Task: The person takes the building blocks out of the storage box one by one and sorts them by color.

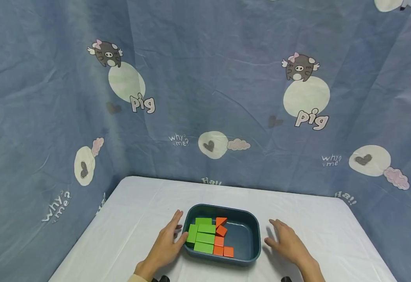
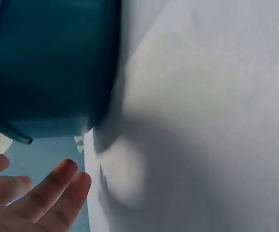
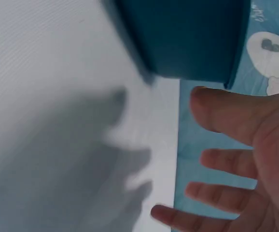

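Observation:
A dark teal tray (image 1: 242, 235) with raised walls stands on the white table. Several green blocks (image 1: 205, 238) lie side by side in its left part. Next to them is a column of orange blocks (image 1: 219, 241), some triangular, and the tray's right part shows bare floor. My left hand (image 1: 164, 244) is at the tray's left end, fingers spread, thumb near the rim; contact cannot be told. Beyond the right end, my right hand (image 1: 288, 243) hovers apart from the tray, holding nothing. Both wrist views show the tray's outer wall (image 2: 52, 67) and loosely spread fingers (image 3: 221, 193).
The table (image 1: 149, 203) is covered in white cloth. Behind and beside it hangs a blue curtain (image 1: 205, 78) printed with pigs, hearts and words. Two small black objects (image 1: 164, 278) show at the bottom edge by the wrists.

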Demonstrator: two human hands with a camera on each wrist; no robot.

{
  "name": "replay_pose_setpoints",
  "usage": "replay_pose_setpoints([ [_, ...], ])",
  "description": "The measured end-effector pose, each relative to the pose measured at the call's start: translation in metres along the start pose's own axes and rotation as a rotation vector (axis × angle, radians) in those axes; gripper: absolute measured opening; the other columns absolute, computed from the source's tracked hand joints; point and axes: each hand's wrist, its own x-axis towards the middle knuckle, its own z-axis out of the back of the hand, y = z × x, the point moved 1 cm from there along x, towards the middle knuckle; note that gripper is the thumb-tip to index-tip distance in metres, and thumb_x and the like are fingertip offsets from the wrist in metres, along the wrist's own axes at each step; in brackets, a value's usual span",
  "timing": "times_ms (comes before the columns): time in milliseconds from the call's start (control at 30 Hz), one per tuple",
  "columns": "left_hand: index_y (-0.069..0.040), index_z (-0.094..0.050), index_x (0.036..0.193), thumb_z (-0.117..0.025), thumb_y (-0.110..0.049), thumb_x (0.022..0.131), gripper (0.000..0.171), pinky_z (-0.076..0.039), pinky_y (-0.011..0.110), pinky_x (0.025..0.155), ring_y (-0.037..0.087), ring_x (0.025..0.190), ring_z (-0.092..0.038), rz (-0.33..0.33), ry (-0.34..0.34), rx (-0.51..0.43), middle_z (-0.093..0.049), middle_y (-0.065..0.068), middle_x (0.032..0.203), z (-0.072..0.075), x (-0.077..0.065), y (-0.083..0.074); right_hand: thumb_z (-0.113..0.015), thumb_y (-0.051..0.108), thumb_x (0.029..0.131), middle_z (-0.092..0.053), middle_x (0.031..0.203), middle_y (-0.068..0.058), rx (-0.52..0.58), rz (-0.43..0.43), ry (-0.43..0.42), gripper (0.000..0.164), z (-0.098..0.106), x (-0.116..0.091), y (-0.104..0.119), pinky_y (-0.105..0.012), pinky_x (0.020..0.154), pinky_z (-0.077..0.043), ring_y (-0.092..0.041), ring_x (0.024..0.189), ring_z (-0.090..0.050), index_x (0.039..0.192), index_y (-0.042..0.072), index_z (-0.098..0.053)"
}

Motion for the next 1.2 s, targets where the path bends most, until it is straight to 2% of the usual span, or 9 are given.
replay_pose_setpoints([
  [167, -0.002, -0.033, 0.158, -0.065, -0.011, 0.099, 0.068, -0.054, 0.044, 0.095, 0.03, 0.124, -0.061, 0.005, 0.008, -0.012, -0.028, 0.02, 0.163, -0.005, -0.002, -0.002, -0.078, 0.019, 0.089, -0.058, 0.138, -0.026, 0.082, 0.059, -0.092, 0.057, 0.004, 0.007, 0.009, -0.055, 0.097, -0.05, -0.043, 0.117, -0.062, 0.138, -0.003, -0.059],
  [267, -0.002, -0.034, 0.158, -0.064, -0.007, 0.097, 0.068, -0.05, 0.046, 0.1, 0.03, 0.135, -0.052, 0.007, 0.012, -0.007, -0.027, 0.017, 0.164, -0.007, -0.002, -0.003, -0.078, 0.018, 0.089, -0.059, 0.138, -0.022, 0.119, 0.063, -0.127, 0.056, 0.007, 0.013, 0.018, -0.052, 0.09, -0.055, -0.039, 0.108, -0.068, 0.138, -0.001, -0.059],
  [400, -0.002, -0.035, 0.158, -0.06, 0.0, 0.094, 0.069, -0.041, 0.047, 0.11, 0.025, 0.147, -0.033, 0.016, 0.021, -0.017, -0.026, 0.009, 0.165, -0.008, -0.001, -0.005, -0.077, 0.018, 0.089, -0.061, 0.137, -0.019, 0.147, 0.078, -0.161, 0.053, 0.012, 0.02, 0.03, -0.051, 0.089, -0.056, -0.037, 0.109, -0.068, 0.137, 0.002, -0.061],
  [567, -0.001, -0.037, 0.156, -0.056, 0.003, 0.092, 0.067, -0.029, 0.049, 0.116, 0.023, 0.149, -0.028, -0.004, 0.044, -0.017, -0.027, 0.012, 0.165, -0.008, -0.001, -0.005, -0.078, 0.016, 0.088, -0.063, 0.134, -0.015, 0.215, 0.131, -0.215, 0.048, 0.014, 0.029, 0.046, -0.048, 0.083, -0.058, -0.035, 0.113, -0.066, 0.133, 0.005, -0.065],
  [667, -0.001, -0.04, 0.155, -0.054, 0.004, 0.092, 0.065, -0.03, 0.05, 0.115, 0.024, 0.149, -0.029, -0.016, 0.055, -0.011, -0.028, 0.014, 0.164, -0.008, -0.001, -0.004, -0.079, 0.015, 0.087, -0.065, 0.132, -0.012, 0.256, 0.175, -0.237, 0.047, 0.014, 0.034, 0.055, -0.047, 0.081, -0.059, -0.032, 0.111, -0.066, 0.132, 0.007, -0.066],
  [933, 0.0, -0.042, 0.154, -0.052, 0.004, 0.093, 0.061, -0.029, 0.049, 0.116, 0.024, 0.149, -0.028, -0.015, 0.082, -0.01, -0.025, 0.014, 0.165, -0.009, -0.002, -0.005, -0.079, 0.013, 0.088, -0.064, 0.133, -0.009, 0.344, 0.251, -0.212, 0.047, 0.01, 0.049, 0.076, -0.044, 0.082, -0.059, -0.028, 0.111, -0.066, 0.133, 0.01, -0.066],
  [1200, 0.001, -0.045, 0.151, -0.053, 0.002, 0.095, 0.057, -0.032, 0.052, 0.114, 0.024, 0.148, -0.029, -0.011, 0.101, 0.009, -0.023, 0.012, 0.166, -0.01, -0.007, -0.005, -0.078, 0.015, 0.089, -0.066, 0.129, -0.004, 0.491, 0.244, -0.117, 0.046, -0.002, 0.058, 0.082, -0.031, 0.083, -0.057, -0.027, 0.111, -0.066, 0.133, 0.014, -0.067],
])
